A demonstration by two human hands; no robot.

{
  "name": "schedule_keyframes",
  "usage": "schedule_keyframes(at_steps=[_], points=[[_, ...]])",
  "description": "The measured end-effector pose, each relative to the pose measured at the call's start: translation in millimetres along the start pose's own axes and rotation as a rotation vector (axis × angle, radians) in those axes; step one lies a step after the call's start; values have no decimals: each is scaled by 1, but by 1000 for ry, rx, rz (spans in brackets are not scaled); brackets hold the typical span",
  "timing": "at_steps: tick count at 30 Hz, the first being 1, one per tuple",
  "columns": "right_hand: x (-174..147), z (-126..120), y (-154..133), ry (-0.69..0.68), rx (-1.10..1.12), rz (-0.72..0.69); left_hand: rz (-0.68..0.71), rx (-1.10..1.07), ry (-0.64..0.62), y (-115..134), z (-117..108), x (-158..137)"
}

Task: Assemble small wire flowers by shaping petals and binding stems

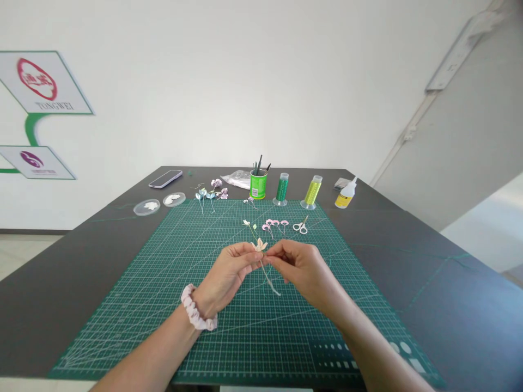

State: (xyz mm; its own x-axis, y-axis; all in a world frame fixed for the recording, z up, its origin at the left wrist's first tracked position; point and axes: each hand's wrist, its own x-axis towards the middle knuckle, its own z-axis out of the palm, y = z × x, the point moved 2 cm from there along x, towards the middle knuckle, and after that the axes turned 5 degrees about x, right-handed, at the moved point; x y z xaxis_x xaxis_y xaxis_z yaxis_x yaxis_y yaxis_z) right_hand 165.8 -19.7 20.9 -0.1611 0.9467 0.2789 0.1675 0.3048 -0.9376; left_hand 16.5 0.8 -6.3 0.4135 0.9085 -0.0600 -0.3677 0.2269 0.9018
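Over the cutting mat (163, 305), my left hand (231, 269) pinches a small handmade flower (260, 246) with pale peach petals between thumb and fingers. Its pale stem (268, 280) hangs below the fingers, slanting down to the right. My right hand (296, 264) is closed in a pinch right beside the flower's base; whatever lies between its fingertips is too small to make out. Just beyond the hands lie a white bud on a thin stem (247, 223), several pink looped petals on wires (275, 222) and small white-handled scissors (300, 226).
Farther back stand a green can of tools (257, 185), a dark green thread spool (281, 189), a yellow-green spool (312, 192) and a glue bottle (345, 195). To the left are blue flowers (205, 195), two clear dishes (147, 207) with white pieces, and a phone (165, 178).
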Motion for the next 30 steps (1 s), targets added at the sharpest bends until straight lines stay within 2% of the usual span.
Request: schedule_keyframes(at_steps=[4, 11, 14, 20, 30], points=[[-1, -5, -6, 15, 10, -24, -39, -30, -1, 0, -1, 0], [-5, -15, -13, -45, 366, -44, -66, -42, -4, -3, -4, 0], [-4, -8, -10, -5, 378, -33, -69, -55, -8, -4, -5, 1], [0, 7, 3, 34, 222, 67, -82, -103, -19, -4, -2, 1], [2, 16, 9, -15, 366, 286, -79, -142, -37, -6, -1, 0]])
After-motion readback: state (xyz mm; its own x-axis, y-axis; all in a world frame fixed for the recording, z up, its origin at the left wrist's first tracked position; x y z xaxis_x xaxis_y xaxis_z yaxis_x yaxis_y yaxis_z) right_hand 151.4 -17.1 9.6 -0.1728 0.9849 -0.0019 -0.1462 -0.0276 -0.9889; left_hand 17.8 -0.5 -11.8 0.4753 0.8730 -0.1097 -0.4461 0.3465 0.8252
